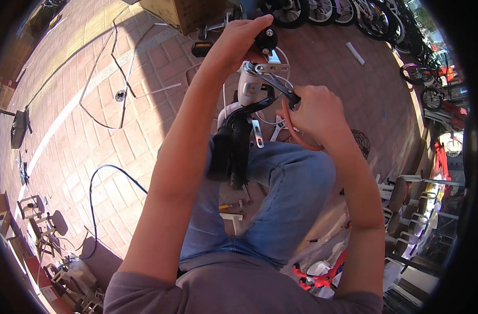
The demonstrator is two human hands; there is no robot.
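A small bicycle's pale head tube [247, 90] stands upright in front of my knees. At its top, my left hand [241, 44] is closed against a black clamp-like stem part [267, 41] with round bolts; some of its fingers are hidden. My right hand [318, 111] grips the handle of a metal wrench-like tool [278, 86], whose far end reaches the top of the head tube. A curved orange-brown bar [295, 131] runs beneath that hand; whether it belongs to the tool I cannot tell. Slotted silver brackets [258, 134] and thin cables surround the tube. Black curved parts [234, 144] extend towards my lap.
An adjustable wrench [277, 128] is beyond my right knee. A yellow-handled tool [229, 206] lies between my legs. A cardboard box [184, 13] stands far ahead, with bicycles [378, 21] at far right. A blue hose [94, 199] curves across the paving on the left.
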